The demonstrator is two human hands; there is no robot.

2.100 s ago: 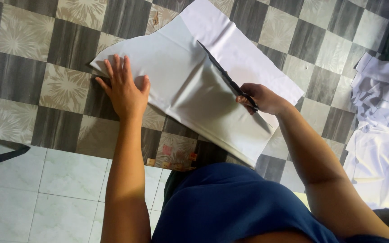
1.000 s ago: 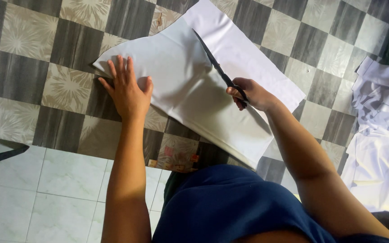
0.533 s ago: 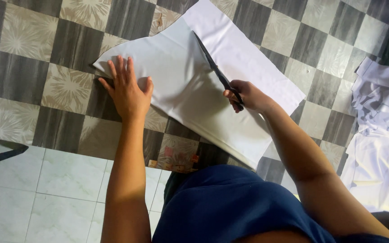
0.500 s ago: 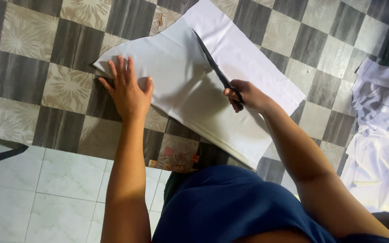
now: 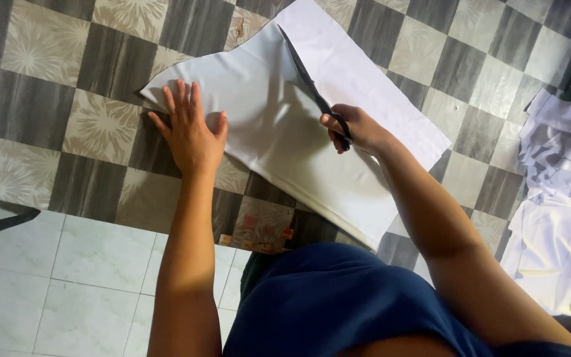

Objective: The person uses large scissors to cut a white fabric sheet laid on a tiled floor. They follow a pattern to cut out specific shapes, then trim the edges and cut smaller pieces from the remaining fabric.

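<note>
The white cloth (image 5: pixel 279 132) looks thin and limp (apt to creep); left hand (image 5: pixel 191 132) presses it flat, fingers spread; right hand (image 5: pixel 358 129) grips the black scissors (image 5: pixel 312 89).

cloth (image 5: pixel 279 139) on floor (image 5: pixel 67 79), fabric pile (image 5: pixel 560 198) at right

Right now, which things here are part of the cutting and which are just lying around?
In use:
white cloth, pressed flat by the left hand
black scissors, gripped in the right hand

Lying about:
heap of white cloth pieces at the right edge
dark strip at the left edge
small printed packet near the person's lap
</note>
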